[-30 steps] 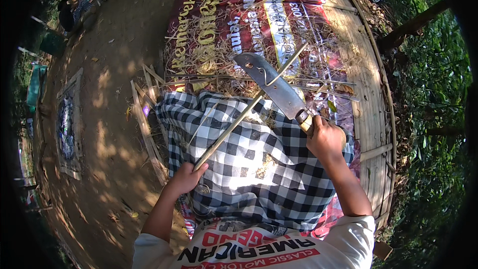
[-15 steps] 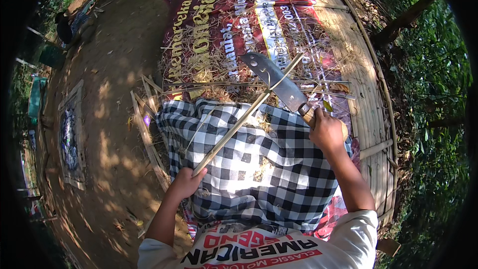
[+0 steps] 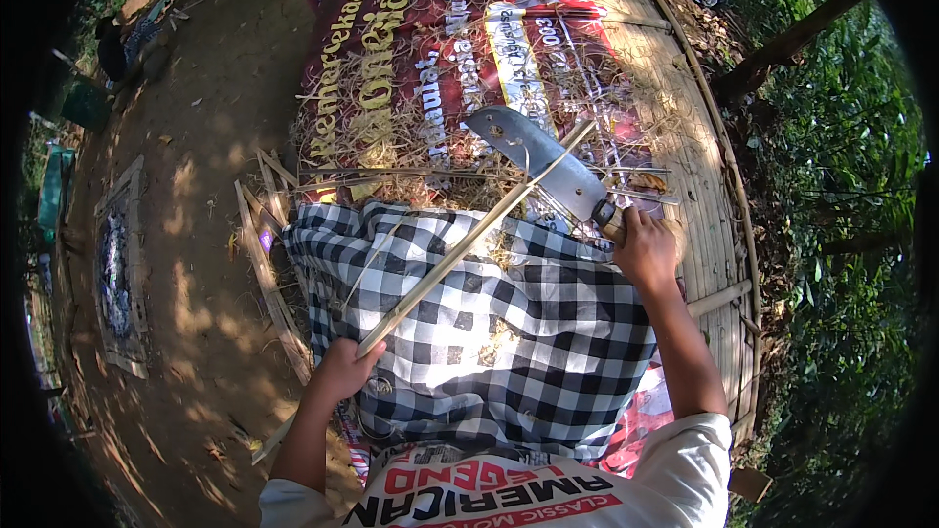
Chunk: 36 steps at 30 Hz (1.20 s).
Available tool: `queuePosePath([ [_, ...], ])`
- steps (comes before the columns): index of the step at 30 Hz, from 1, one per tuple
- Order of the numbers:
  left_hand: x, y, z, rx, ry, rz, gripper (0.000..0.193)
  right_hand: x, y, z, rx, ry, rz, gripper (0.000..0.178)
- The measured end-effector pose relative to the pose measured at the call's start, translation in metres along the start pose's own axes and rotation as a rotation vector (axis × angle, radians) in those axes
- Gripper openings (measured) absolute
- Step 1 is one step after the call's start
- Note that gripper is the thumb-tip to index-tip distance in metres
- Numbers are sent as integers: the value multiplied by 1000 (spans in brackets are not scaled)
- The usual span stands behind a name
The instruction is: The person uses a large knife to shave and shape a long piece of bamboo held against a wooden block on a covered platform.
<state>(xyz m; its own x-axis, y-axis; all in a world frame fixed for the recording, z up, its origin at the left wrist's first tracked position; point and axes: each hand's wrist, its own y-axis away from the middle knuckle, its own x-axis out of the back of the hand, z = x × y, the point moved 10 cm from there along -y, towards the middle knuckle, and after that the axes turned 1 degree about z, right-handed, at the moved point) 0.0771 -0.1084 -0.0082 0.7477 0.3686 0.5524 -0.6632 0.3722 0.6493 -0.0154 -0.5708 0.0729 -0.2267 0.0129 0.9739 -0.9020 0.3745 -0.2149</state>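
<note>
My left hand (image 3: 350, 370) is closed round the near end of a long, pale bamboo strip (image 3: 453, 256), which slants up and away to the right. In my right hand (image 3: 648, 249) is the wooden handle of a broad-bladed machete (image 3: 544, 165). Its grey blade points to the far left and meets the strip near the strip's far end, where a thin curl of shaving stands up. A black-and-white checked cloth (image 3: 430, 298) covers my lap beneath the strip, with bits of shavings on it.
A red printed banner (image 3: 391, 59) strewn with shavings lies on a bamboo platform (image 3: 699, 147). Thin strips (image 3: 391, 176) lie across it beyond the cloth. Several split bamboo pieces (image 3: 269, 279) lean at the left, over bare dirt ground (image 3: 196, 235). Green plants (image 3: 831, 137) grow along the right.
My left hand has drawn back toward me and slightly left, pulling the bamboo strip along the machete blade. My right hand stays nearly in place. The whole view has shifted a little.
</note>
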Motion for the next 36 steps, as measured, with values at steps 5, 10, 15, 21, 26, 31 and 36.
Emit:
queuePosePath([
  [5,3,5,2,17,-47,34,55,-1,11,-47,78,-55,-54,28],
  [10,5,9,-1,-12,-69,69,54,7,16,-66,379,27,60,26],
  [15,0,7,-3,-19,-56,63,54,4,-3,25,-45,82,32,23],
  [21,3,8,2,4,-56,62,54,9,8,-30,17,-62,32,18],
  [26,7,9,-1,-34,-86,123,54,8,16,-72,336,-12,81,19],
  [31,5,4,2,-19,-59,74,54,11,-9,35,-97,62,58,22],
  [36,5,5,4,15,-62,57,54,12,3,17,-104,31,44,15],
])
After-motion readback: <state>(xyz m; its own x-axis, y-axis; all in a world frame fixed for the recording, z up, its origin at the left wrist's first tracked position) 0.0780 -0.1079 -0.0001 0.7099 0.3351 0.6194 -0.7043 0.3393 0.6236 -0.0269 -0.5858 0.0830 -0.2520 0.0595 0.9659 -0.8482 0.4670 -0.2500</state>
